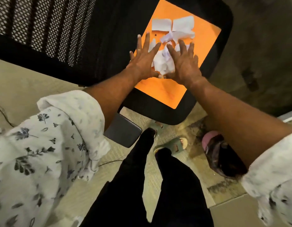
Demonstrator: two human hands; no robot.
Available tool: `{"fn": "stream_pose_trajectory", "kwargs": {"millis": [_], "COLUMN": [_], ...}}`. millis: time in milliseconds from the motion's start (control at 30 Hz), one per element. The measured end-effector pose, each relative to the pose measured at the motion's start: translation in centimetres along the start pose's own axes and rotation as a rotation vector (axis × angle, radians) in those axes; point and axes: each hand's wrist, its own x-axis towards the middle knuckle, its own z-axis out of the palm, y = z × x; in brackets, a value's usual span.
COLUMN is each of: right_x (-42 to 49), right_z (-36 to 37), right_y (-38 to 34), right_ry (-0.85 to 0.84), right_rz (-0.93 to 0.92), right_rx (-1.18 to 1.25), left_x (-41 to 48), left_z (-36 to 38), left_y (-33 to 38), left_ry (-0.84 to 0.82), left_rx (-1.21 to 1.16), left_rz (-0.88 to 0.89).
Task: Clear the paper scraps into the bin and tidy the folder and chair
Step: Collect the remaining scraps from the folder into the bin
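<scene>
An orange folder (205,36) lies flat on the black seat of an office chair (173,113). White torn paper scraps (183,25) are scattered on the folder's far half, and a crumpled heap of scraps (164,61) sits at its middle. My left hand (143,58) and my right hand (184,63) lie on either side of that heap, palms down, fingers spread, pressing in against it. The thumbs nearly meet under the heap. A small bin (224,154) with a dark bag stands on the floor at the right, below my right forearm.
The chair's mesh backrest (43,27) fills the upper left. A dark flat phone-like object (124,131) lies on the light carpet beneath the seat edge. My legs and slippered feet (173,145) stand close to the chair. A thin cable (2,110) runs at the left.
</scene>
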Motion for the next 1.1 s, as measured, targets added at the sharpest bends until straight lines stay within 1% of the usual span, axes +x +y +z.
{"fn": "stream_pose_trajectory", "kwargs": {"millis": [133,200,333,433,667,800,967,1100], "right_x": [1.4,1.1,0.1,-0.7,-1.2,-1.8,-3.0,-3.8], "right_z": [1.8,2.8,3.5,3.5,3.7,3.8,3.0,1.7], "right_y": [0.1,0.1,-0.3,-0.6,-0.4,-0.9,-1.6,-1.4], "right_ry": [-0.021,0.007,0.109,0.159,0.19,0.254,0.333,0.393], "right_rz": [-0.021,-0.013,-0.035,-0.046,-0.066,-0.004,0.056,0.106], "right_rx": [0.024,0.006,0.033,0.025,0.014,0.088,0.251,0.344], "left_x": [1.5,1.5,0.9,0.1,-1.2,-2.2,-3.4,-4.2], "left_z": [1.7,2.6,3.1,3.3,3.1,3.2,2.6,2.1], "left_y": [-0.3,-0.2,-0.1,-0.1,-0.5,-0.7,-1.6,-2.3], "left_ry": [-0.035,-0.028,0.101,0.175,0.229,0.241,0.264,0.316], "left_rx": [-0.019,-0.048,-0.13,-0.096,-0.104,-0.144,-0.164,-0.175], "left_rz": [0.041,0.044,0.013,0.021,0.056,0.056,0.057,0.046]}}
